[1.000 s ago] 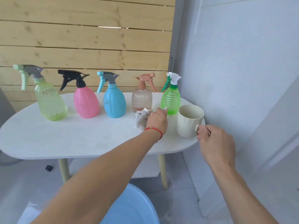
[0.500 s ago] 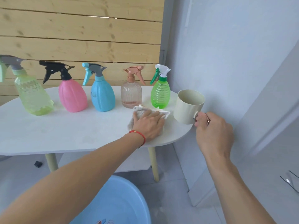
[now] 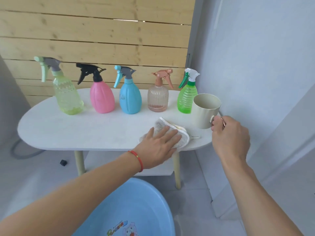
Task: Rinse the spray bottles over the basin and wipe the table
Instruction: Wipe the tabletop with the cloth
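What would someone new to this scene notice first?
Five bright spray bottles stand in a row along the back of the white table. At its right end the left hand presses a cloth flat while the right hand holds a cream mug by its handle. A blue basin sits on the floor below.

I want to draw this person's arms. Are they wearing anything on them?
Both arms are bare, with no sleeves or gloves in view. The left wrist wears a thin red string bracelet with a tiny gold bead. The right hand has a thin rose-gold ring on one finger. No watch shows.
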Demonstrator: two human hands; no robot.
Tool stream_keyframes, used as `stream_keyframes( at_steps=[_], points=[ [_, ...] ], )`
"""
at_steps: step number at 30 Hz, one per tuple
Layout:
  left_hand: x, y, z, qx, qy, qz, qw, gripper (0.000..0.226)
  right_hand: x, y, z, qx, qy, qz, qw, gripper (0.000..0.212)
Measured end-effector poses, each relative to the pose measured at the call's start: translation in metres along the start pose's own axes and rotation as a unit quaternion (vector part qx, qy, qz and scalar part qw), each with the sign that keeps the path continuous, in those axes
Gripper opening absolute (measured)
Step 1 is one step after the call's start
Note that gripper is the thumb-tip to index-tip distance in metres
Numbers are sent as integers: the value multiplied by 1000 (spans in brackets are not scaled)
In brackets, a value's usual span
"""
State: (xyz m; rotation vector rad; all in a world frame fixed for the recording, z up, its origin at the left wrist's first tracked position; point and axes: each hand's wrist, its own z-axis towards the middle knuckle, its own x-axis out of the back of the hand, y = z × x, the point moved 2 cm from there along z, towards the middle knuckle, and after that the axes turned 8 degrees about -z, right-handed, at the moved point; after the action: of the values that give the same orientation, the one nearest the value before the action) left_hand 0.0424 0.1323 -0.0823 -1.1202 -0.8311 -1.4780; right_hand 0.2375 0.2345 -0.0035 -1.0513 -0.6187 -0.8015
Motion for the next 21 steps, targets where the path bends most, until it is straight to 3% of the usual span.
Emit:
stream_keyframes(
  at_steps=[6,12,18,21],
  points=[
    [28,-72,-99,61,-24,33,997,55,-21,-34,-13,61,-40,-13,997,37],
    [56,-150,-198,178,-61,-83,979,62,-48,-79,-34,92,-70,-10,993,35],
    [79,-197,-270,280,-19,-150,948,61,-48,-90,-43,108,-71,-6,992,37],
    [81,-204,-287,378,26,-184,907,51,-41,-83,-44,98,-68,-2,993,42]
  ],
)
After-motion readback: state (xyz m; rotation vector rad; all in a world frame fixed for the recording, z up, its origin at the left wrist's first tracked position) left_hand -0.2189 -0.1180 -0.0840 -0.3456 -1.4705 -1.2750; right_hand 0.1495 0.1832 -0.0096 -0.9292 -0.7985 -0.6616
